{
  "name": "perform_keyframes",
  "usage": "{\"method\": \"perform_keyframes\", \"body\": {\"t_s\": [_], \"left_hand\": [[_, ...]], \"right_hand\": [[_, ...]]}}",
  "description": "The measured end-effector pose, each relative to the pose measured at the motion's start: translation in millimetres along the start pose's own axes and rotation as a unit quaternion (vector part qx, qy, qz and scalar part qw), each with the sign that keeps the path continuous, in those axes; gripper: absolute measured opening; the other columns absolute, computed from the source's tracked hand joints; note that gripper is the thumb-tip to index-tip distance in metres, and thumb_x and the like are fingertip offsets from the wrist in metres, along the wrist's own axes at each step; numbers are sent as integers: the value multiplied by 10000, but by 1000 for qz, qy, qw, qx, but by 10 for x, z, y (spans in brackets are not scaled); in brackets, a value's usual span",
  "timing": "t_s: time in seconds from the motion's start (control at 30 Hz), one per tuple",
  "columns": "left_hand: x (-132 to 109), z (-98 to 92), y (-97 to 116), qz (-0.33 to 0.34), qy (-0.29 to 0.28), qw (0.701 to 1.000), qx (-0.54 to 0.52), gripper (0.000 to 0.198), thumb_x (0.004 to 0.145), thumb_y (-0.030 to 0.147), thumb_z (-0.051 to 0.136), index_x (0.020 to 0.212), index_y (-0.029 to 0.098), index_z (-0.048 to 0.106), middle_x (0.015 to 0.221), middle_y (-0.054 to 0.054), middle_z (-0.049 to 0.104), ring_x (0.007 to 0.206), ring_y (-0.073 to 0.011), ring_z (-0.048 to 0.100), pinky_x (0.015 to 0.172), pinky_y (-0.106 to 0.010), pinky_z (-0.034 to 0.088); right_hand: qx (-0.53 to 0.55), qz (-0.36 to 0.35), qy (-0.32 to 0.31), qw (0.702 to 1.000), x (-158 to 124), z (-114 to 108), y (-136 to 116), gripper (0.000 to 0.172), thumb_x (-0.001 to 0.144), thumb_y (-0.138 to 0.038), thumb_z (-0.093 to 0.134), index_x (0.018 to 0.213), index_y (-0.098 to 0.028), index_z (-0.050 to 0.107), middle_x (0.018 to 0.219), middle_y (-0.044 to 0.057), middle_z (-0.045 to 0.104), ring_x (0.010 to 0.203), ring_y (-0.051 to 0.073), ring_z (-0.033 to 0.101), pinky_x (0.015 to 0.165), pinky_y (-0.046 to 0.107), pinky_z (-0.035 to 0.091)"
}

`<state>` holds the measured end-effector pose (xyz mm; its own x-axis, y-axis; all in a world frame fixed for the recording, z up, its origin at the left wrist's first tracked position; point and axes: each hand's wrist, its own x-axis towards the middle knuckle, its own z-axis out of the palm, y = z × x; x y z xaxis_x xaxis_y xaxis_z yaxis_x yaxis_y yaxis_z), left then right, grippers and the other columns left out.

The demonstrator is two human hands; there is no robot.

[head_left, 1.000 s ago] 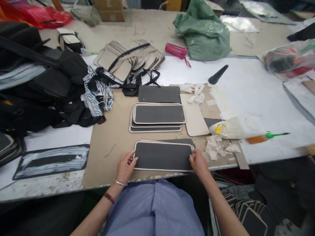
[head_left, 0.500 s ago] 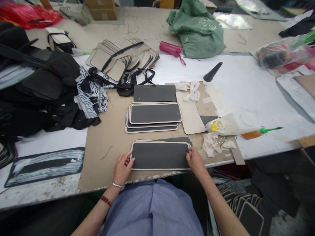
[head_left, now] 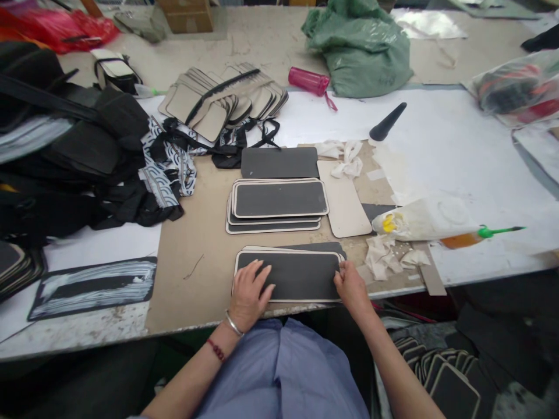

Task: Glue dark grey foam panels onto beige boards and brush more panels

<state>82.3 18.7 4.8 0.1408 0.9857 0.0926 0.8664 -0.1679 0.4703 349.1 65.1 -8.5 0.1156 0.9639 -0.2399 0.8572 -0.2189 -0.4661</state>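
Soft, pale light spreads across the counter [head_left: 96, 330], brightest on the white paper [head_left: 463, 145] at right, which looks nearly washed out. Glare shines off a silvery sheet [head_left: 430, 24] at the back. Below, the floor [head_left: 519, 402] is dim. The left hand [head_left: 250, 294] and right hand [head_left: 353, 291] look fairly sharp; a red plastic bag [head_left: 89, 32] at the upper-left edge is stretched and blurred.

Worktable [head_left: 109, 321] bears white sheet [head_left: 458, 139], brown board [head_left: 198, 233]; pale-edged black panels [head_left: 301, 276] stacked on board.
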Motion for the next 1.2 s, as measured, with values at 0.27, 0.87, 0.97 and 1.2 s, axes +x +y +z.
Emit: {"method": "perform_keyframes", "body": {"t_s": [0.27, 0.87, 0.97, 1.2], "left_hand": [[355, 263, 298, 115, -152, 982, -1, 846, 624, 656, 565, 1328, 253, 324, 1426, -153, 232, 1314, -345, 148, 1039, -549, 94], [345, 342, 254, 126, -151, 980, 19, 893, 607, 700, 535, 1334, 233, 312, 1429, -198, 205, 1318, -345, 147, 1033, -566, 32], [336, 343, 254, 123, -154, 980, 17, 909, 594, 718, 525, 1338, 248, 294, 1430, -195, 202, 1327, -326, 128, 1037, -559, 31], [342, 304, 248, 126, -152, 980, 12, 901, 597, 705, 538, 1334, 245, 297, 1434, -177, 206, 1331, -306, 123, 1044, -547, 49]], "right_hand": [[5, 4, -21, 1000, 11, -36, 14, 212, 721, -215, 377, 921, -180, 438, 616, -12, 485, 571, 166, 506, 591, 282, 385], [-26, 7, -47, 999, 16, -79, -6, 201, 729, -162, 388, 926, -179, 421, 645, -15, 500, 585, 156, 511, 593, 269, 387], [-104, -31, -17, 994, -18, -147, -68, 198, 765, -183, 398, 950, -147, 459, 769, 70, 552, 719, 198, 545, 662, 309, 411], [-183, -241, 122, 945, 57, 64, -221, 448, 861, -339, 366, 1230, -88, 394, 1227, 206, 444, 1173, 300, 380, 912, 441, 359]]}}
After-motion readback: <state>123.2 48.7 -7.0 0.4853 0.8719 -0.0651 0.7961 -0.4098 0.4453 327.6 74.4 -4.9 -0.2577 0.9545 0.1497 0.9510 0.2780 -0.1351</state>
